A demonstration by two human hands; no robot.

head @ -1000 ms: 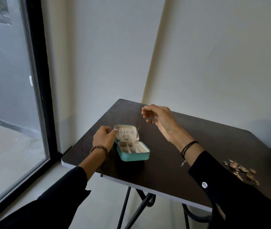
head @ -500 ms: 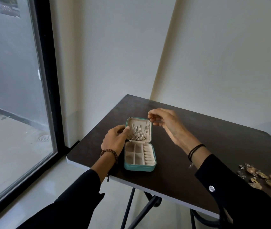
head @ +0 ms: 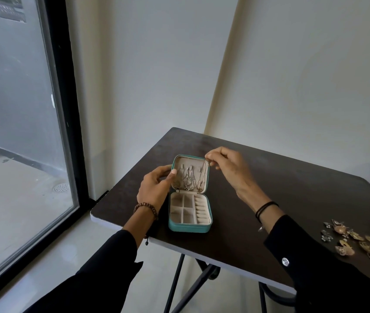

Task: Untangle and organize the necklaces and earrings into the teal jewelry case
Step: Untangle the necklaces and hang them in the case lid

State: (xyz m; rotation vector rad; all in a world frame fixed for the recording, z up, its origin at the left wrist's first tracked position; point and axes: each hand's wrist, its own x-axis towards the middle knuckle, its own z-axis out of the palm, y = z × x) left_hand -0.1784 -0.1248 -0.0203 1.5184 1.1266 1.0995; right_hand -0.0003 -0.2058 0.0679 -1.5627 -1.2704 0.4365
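Head view: right hand [head: 231, 168] pinches necklace [head: 203, 175]

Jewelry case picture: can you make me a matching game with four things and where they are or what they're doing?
1. necklaces
2. earrings
3. left hand
4. right hand

A. pinches a thin chain by the lid's top corner
B. loose heap on the table
C. hang inside the lid
D. holds the lid's left edge

Pairs: 1-C, 2-B, 3-D, 4-A

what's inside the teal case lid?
Silver necklaces hang on the lid lining, one chain pinched by the right hand. The left hand covers the left edge; count unclear.
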